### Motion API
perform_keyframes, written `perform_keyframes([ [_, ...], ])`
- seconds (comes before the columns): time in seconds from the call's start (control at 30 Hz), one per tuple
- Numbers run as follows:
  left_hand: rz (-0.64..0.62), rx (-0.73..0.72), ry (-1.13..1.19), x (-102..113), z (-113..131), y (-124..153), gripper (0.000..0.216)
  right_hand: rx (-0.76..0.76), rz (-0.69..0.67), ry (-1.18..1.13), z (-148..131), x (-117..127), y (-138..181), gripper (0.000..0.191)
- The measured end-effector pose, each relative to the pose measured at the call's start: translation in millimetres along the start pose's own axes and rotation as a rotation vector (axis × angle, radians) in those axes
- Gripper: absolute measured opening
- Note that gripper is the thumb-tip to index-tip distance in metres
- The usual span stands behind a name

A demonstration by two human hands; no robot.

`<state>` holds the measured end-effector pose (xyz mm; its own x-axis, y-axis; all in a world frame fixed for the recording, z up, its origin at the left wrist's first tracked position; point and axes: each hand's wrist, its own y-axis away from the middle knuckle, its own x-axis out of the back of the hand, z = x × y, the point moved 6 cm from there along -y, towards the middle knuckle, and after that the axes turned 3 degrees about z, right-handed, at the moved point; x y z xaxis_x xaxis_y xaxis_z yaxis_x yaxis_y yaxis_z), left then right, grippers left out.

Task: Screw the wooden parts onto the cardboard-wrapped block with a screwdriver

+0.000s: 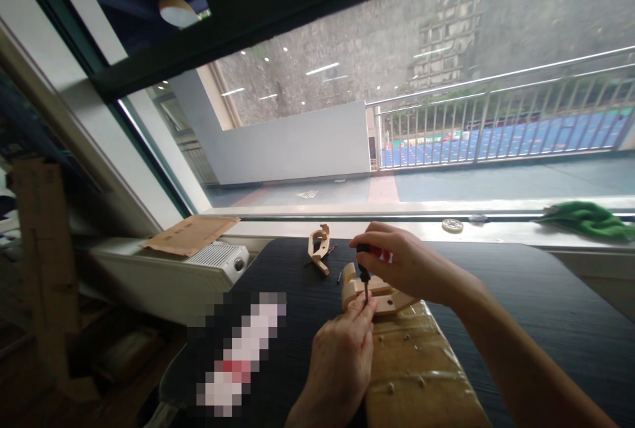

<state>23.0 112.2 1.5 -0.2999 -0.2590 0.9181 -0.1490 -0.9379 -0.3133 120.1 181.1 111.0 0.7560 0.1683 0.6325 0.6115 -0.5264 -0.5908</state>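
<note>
My right hand (397, 253) is closed round the dark handle of a screwdriver (364, 268), which points down at a light wooden piece (384, 303) with a dark hole in it. Beside the screwdriver's tip, the fingers of my left hand (342, 348) press together on the end of that wooden piece; anything small between them is hidden. The wooden piece rests at the far end of a brown board or block (417, 368) wrapped in clear film, with several small pale studs along it. Farther back lies another angled wooden part (319, 248), with small screws (339, 276) near it.
Everything rests on a dark table (292, 322) below a window. On the sill lie a roll of tape (452, 225) and a green cloth (588, 219). A cardboard sheet (191, 233) covers part of a white radiator (218, 264) at left. A blurred pale object (243, 355) lies at the table's left.
</note>
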Motion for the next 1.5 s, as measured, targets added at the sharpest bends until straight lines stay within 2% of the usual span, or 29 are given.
perform_keyframes([
  [0.13,-0.005,0.007,0.002,0,0,1,0.049,0.002,0.01,-0.027,4,-1,-1,0.018],
  [0.33,-0.008,0.005,0.006,0,1,0,0.049,-0.09,0.065,0.052,18,-4,-4,0.022],
  [0.43,-0.014,0.007,-0.006,1,1,0,0.05,-0.107,0.065,0.045,16,-6,-4,0.021],
  [0.7,-0.007,-0.002,-0.015,2,2,1,0.048,-0.028,0.036,-0.078,10,-5,-3,0.017],
  [1.0,0.015,-0.019,0.004,2,3,0,0.049,-0.095,0.101,0.023,16,-4,-3,0.017],
  [1.27,0.009,-0.005,0.002,3,2,1,0.048,-0.076,0.002,-0.046,17,-5,-1,0.019],
  [1.5,0.002,-0.006,0.004,2,2,1,0.048,-0.138,0.044,0.039,21,-6,-3,0.022],
])
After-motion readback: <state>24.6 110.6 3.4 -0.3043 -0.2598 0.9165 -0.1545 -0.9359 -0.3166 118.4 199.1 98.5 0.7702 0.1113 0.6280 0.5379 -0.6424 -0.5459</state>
